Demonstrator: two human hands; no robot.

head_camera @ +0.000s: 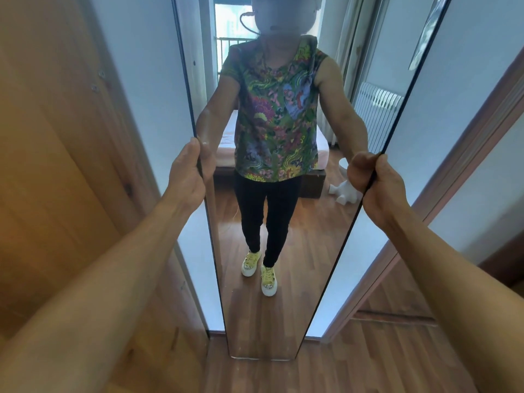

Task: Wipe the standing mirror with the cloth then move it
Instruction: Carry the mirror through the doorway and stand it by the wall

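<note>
A tall, narrow standing mirror (326, 251) with a thin dark frame stands upright straight ahead, its foot on the wooden floor close to a white wall. My left hand (188, 171) grips the mirror's left edge at about mid height. My right hand (378, 181) grips the right edge at the same height. Both arms reach forward. The glass reflects a person in a patterned top, dark trousers and yellow shoes. No cloth is in view.
A wooden door or cabinet panel (56, 165) fills the left side. A wooden door frame (442, 199) runs down the right, with an opening behind it. White wall (147, 80) backs the mirror. Wooden floor (368, 364) lies below.
</note>
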